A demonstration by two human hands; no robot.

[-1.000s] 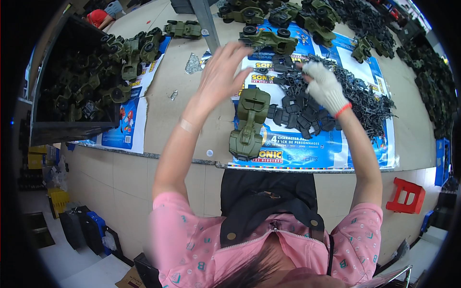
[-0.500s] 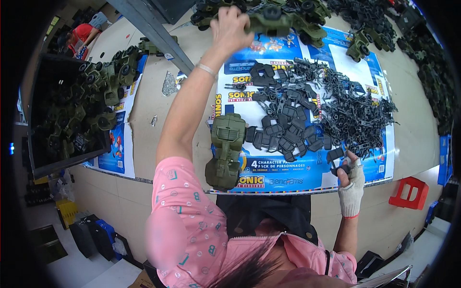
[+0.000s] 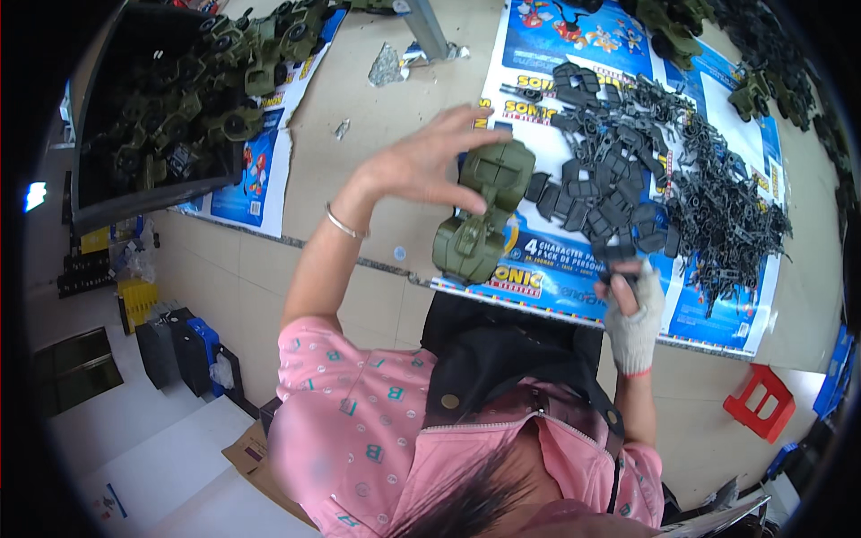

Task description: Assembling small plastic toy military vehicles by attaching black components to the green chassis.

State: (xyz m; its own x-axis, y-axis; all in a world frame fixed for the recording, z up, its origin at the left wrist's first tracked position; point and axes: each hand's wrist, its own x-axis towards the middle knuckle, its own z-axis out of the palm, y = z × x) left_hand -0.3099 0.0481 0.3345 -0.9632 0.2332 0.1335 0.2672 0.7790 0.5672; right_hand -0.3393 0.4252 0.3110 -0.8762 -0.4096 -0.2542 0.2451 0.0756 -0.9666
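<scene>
An olive green toy vehicle body [image 3: 484, 215] lies on a blue printed sheet [image 3: 538, 287] near the table's front edge. My bare left hand [image 3: 417, 166], a bangle on its wrist, hovers at the vehicle's left side with fingers spread; its thumb lies over the body. My right hand [image 3: 632, 314] wears a white knit glove and pinches a small dark grey plastic part [image 3: 619, 267] at the front edge of the sheet. A heap of similar dark grey parts [image 3: 646, 170] spreads just beyond it.
A black bin [image 3: 99, 193] of olive toy vehicles stands at the upper left. More green vehicles [image 3: 753, 94] line the far right. A metal post [image 3: 426, 31] rises at the top. A red stool [image 3: 758, 403] is on the floor at the lower right.
My left hand has come back from the far side of the table to the olive vehicle. My gloved right hand stays near the front edge with the grey part.
</scene>
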